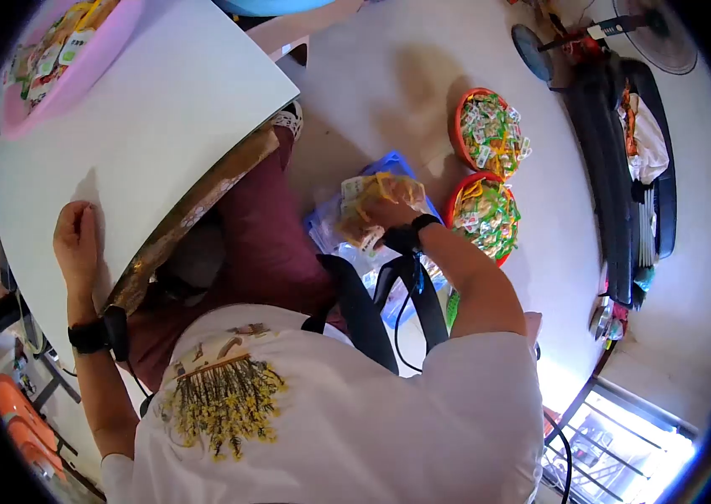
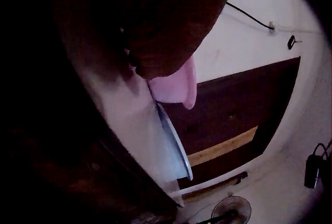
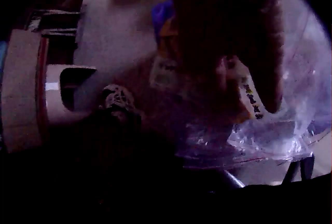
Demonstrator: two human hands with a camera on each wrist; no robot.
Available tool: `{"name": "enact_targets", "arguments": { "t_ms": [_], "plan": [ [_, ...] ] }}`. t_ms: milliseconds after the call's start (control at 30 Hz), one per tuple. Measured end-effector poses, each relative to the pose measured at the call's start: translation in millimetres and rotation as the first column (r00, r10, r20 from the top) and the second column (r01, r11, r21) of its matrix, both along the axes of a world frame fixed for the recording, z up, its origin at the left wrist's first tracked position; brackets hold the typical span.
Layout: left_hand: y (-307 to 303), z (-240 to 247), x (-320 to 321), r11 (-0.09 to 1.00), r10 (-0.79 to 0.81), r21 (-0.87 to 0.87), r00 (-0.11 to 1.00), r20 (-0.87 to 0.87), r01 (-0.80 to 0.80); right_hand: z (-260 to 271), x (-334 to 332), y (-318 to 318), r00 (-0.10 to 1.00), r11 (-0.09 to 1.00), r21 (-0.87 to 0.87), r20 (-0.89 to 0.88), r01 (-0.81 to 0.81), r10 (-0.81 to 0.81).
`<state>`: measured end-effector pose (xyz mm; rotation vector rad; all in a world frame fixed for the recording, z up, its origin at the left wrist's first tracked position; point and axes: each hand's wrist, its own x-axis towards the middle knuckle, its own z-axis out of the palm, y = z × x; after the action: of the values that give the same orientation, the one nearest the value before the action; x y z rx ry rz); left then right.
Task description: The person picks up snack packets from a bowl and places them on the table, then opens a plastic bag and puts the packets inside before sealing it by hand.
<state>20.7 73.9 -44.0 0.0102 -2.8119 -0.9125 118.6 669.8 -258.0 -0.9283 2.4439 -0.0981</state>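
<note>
My right hand [image 1: 393, 218] reaches down over a blue crate [image 1: 395, 160] on the floor and grips a clear plastic packet [image 1: 357, 200] with yellowish contents and printed labels. In the right wrist view the hand is a dark shape, with a printed label strip [image 3: 251, 98] showing beside its fingers and crinkled clear plastic [image 3: 270, 143] below. My left hand [image 1: 77, 244] rests on the white table [image 1: 154, 126], loosely curled, holding nothing. It appears only as a dark outline in the left wrist view.
Two red bowls [image 1: 457, 130] heaped with small green-and-white packets stand right of the crate. On the table sits a pink basin [image 1: 125, 38] of similar packets, with a light blue basin [image 1: 280, 7] beyond. A black case [image 1: 595, 160] and a fan [image 1: 662, 34] stand at the far right.
</note>
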Motion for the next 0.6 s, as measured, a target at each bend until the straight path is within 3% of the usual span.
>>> {"name": "enact_targets", "arguments": {
  "t_ms": [200, 267, 300, 367, 400, 433, 467, 533, 600],
  "plan": [
    [17.8, 6.6, 1.3, 0.998, 0.030, -0.053, 0.996, -0.080, -0.034, -21.2, 6.9, 24.0, 0.945, 0.975, 0.123, 0.252, 0.184, -0.210],
    [17.7, 2.2, 0.0, 0.999, 0.038, -0.023, 0.993, -0.116, -0.041, -16.5, 10.4, 18.5, 0.935, 0.968, 0.203, 0.289, 0.148, -0.204],
    [19.6, 0.2, 2.3, 0.999, 0.042, -0.015, 0.994, -0.099, -0.044, -17.9, 10.6, 15.1, 0.955, 0.966, 0.244, 0.255, 0.087, -0.150],
    [28.5, 3.6, 3.9, 0.996, 0.086, -0.002, 0.988, -0.126, -0.087, -13.7, -6.0, 4.3, 0.980, 0.956, 0.255, 0.089, 0.147, -0.175],
    [37.6, 11.1, 3.9, 0.992, 0.127, -0.004, 0.986, -0.107, -0.129, -7.5, 0.3, 0.6, 0.963, 0.942, 0.203, -0.025, 0.267, -0.267],
    [38.0, 12.2, 3.6, 0.996, 0.094, 0.013, 0.982, -0.163, -0.093, -8.1, 2.2, 0.0, 0.958, 0.941, 0.181, -0.061, 0.288, -0.281],
    [37.8, 11.9, 3.3, 0.998, 0.057, 0.026, 0.976, -0.210, -0.052, -7.4, 0.6, 0.4, 0.955, 0.941, 0.164, -0.072, 0.295, -0.287],
    [38.9, 16.7, 3.0, 0.985, -0.009, -0.169, 0.951, -0.308, -0.046, -8.7, -5.6, 4.9, 0.965, 0.949, 0.173, -0.017, 0.262, -0.263],
    [42.7, 22.2, 4.2, 0.986, -0.036, -0.162, 0.933, -0.358, -0.024, -8.8, -12.2, 11.1, 0.967, 0.955, 0.178, 0.052, 0.237, -0.249]
  ]
}}
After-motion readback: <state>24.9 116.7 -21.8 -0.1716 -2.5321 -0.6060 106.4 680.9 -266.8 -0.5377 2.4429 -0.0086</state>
